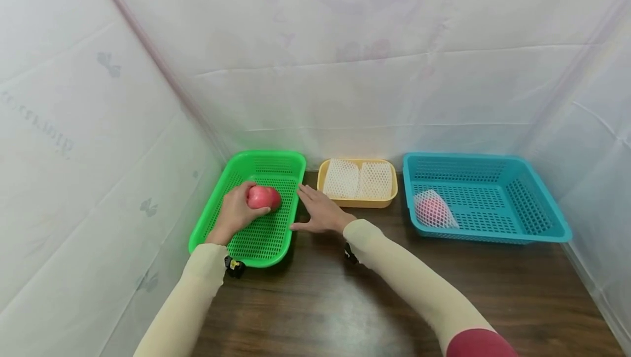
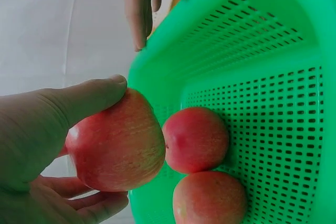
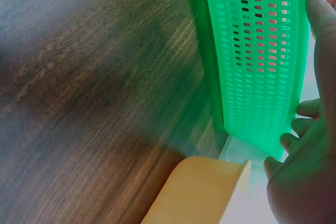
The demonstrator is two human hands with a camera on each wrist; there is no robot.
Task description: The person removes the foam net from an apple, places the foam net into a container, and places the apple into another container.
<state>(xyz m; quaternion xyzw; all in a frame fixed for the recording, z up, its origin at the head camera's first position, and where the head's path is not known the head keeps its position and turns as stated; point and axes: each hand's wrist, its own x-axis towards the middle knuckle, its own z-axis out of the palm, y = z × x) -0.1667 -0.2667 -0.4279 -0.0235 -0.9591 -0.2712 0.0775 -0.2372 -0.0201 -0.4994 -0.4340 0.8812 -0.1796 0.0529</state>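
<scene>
My left hand [image 1: 234,212] grips a red apple [image 2: 118,145] between thumb and fingers, over the green basket [image 1: 288,236]. Two more apples, one upper [image 2: 197,139] and one lower [image 2: 210,200], lie in that basket in the left wrist view. Thumb and fingers of my right hand [image 1: 320,212] are spread and extended at the basket's right side. In the right wrist view the right thumb and fingertips lie along the basket's rim [image 3: 303,51]; whether every finger touches it, I cannot tell.
A small yellow container [image 1: 365,202] with white foam nets [image 1: 342,178] stands right of the green basket. Farther right, a blue basket [image 1: 498,236] holds a red fruit in a foam net [image 1: 434,210]. White sheeting [image 1: 315,94] encloses the dark wooden table [image 1: 315,302] at back and sides.
</scene>
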